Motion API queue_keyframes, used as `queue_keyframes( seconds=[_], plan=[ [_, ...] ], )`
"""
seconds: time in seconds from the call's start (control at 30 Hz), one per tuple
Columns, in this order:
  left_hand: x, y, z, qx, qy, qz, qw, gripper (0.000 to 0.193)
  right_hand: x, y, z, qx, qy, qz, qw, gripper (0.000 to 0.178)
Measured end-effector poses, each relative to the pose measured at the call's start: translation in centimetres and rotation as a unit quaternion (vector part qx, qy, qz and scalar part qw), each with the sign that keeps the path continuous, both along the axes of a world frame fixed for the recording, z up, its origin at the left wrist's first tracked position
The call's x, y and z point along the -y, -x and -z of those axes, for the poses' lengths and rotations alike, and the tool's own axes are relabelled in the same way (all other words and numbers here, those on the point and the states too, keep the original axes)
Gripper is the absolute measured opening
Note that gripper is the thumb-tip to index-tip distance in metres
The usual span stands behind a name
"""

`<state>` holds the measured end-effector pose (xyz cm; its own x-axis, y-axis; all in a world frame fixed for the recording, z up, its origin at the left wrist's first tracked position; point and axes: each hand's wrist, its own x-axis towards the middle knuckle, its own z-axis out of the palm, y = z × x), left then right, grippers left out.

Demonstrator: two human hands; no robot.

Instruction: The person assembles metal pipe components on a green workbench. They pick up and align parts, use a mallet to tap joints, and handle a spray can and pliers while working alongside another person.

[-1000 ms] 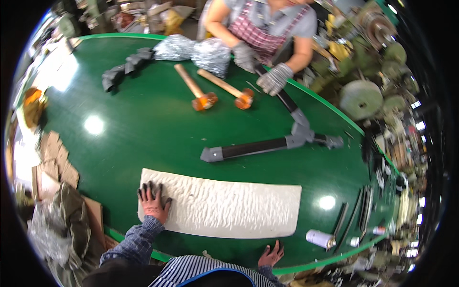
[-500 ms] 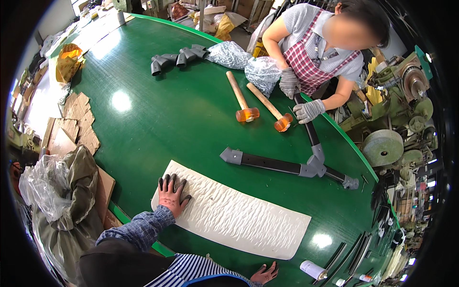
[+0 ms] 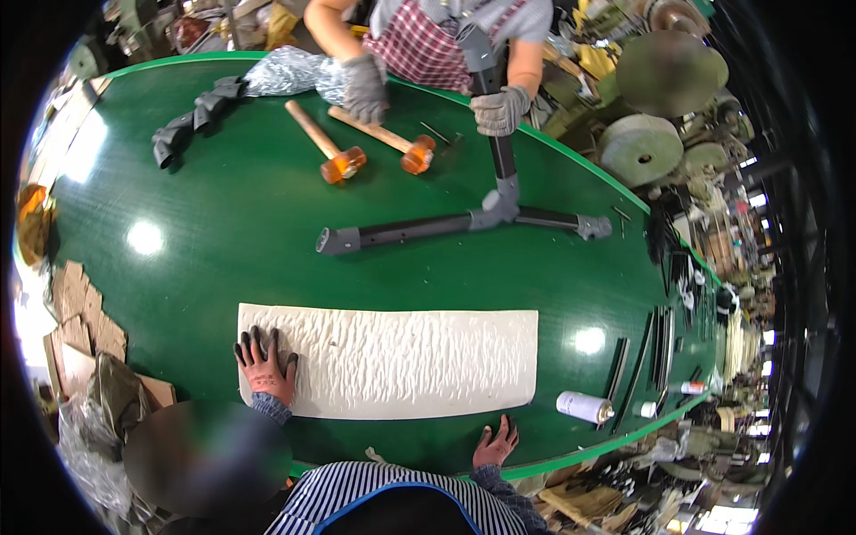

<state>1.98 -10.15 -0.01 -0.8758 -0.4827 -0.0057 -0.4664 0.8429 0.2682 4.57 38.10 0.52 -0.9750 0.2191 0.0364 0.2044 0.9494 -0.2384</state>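
My left hand (image 3: 266, 367), in an orange-red glove with black fingertips, lies flat with fingers spread on the left end of a white rippled sheet (image 3: 410, 361). The sheet rests on the green table close in front of me. Just off the sheet's near right edge, my right hand (image 3: 496, 443) rests on the tabletop, gloved the same way, fingers apart and nothing in them. A white spray can (image 3: 584, 407) lies to the right of that hand.
Across the table, a co-worker's gloved hand (image 3: 501, 111) grips a black tube frame with grey joints (image 3: 410, 229); the other reaches toward two mallets (image 3: 343, 166). Grey joint pieces (image 3: 192, 120), cardboard (image 3: 85, 312) and black strips (image 3: 664, 348) lie around.
My view has turned right. The co-worker has let one hand off the frame and moved it toward a mallet handle; the frame's held end is raised. My left hand stays on the sheet.
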Motion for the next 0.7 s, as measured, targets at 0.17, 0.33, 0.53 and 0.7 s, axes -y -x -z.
queue_keyframes(
  seconds=[0.17, 0.33, 0.53, 0.7],
  plan=[
    [-0.1, 0.0, -0.1, 0.019, 0.008, 0.000, 1.000, 0.075, 0.0, 0.0, 0.3, 0.008, -0.020, 0.010, 1.000, 0.051],
    [-0.2, 0.2, 0.1, 0.035, 0.014, -0.005, 0.999, 0.074, 0.0, 0.0, 0.6, 0.015, -0.011, 0.021, 1.000, 0.053],
    [-0.2, 0.1, -0.5, 0.029, -0.002, -0.002, 1.000, 0.071, -0.1, 0.0, 0.2, -0.008, 0.004, 0.027, 1.000, 0.051],
    [-0.9, 6.0, -6.4, -0.234, -0.233, 0.009, 0.944, 0.083, 3.0, 5.4, -2.9, -0.057, 0.153, 0.048, 0.985, 0.034]
  ],
)
